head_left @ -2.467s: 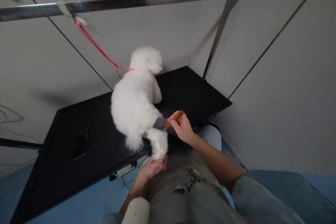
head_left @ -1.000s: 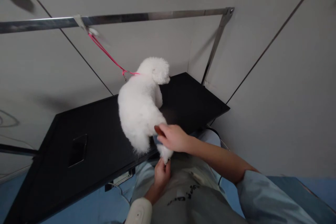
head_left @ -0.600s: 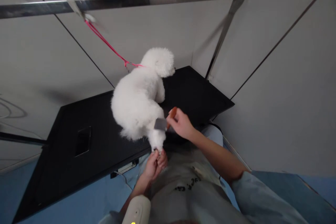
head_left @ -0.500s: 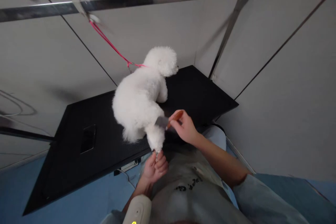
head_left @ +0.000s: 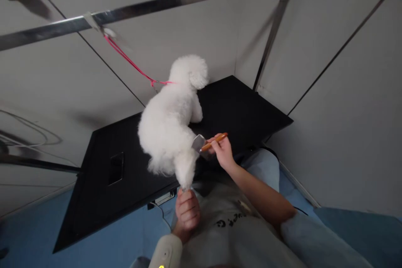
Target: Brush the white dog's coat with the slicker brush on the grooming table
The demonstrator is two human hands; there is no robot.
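Observation:
A fluffy white dog (head_left: 168,113) stands on a black grooming table (head_left: 241,109), its head turned away toward the far right. My left hand (head_left: 187,211) is closed around the foot of its hind leg, which stretches back over the table's near edge; the paw itself is hidden in my fist. Between the fingers of my right hand (head_left: 222,150) is the orange wooden handle of a slicker brush (head_left: 199,143). The brush's flat metal head is at the fur on the outer side of that leg.
A pink leash (head_left: 128,61) runs from the dog's neck up to a metal bar (head_left: 176,3) above the table. A dark phone-like rectangle (head_left: 116,168) lies on the table's left part. A pale rounded device (head_left: 166,252) sits by my left forearm.
My right hand has drawn the brush slightly up and away from the leg, its head now tilted. My left hand has turned and pulled the foot a little lower. The view has shifted slightly.

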